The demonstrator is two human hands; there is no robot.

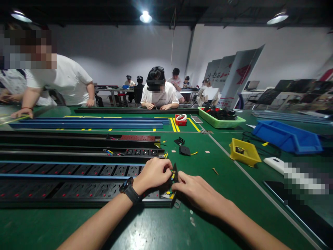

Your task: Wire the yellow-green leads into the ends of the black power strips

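My left hand (155,174), with a black watch (129,190) on its wrist, reaches over the right end of the nearest power strip (85,191). Its fingers are curled in a pinch beside small yellow and blue wires (172,176); what lies between the fingertips is hidden. From the right, my right hand (197,187) grips a small upright black end plate (175,168) with thumb and forefinger. Green and yellow wiring (169,193) shows inside the strip's open end. A metal mounting tab (177,204) sticks out below it.
More socket strips (143,152) lie behind. Loose black end pieces (185,150), a screw (215,171), a yellow bin (244,152), a blue bin (288,137) and a green basket (221,121) stand rightward. A phone (299,211) lies at right. Co-workers (160,92) sit and lean opposite.
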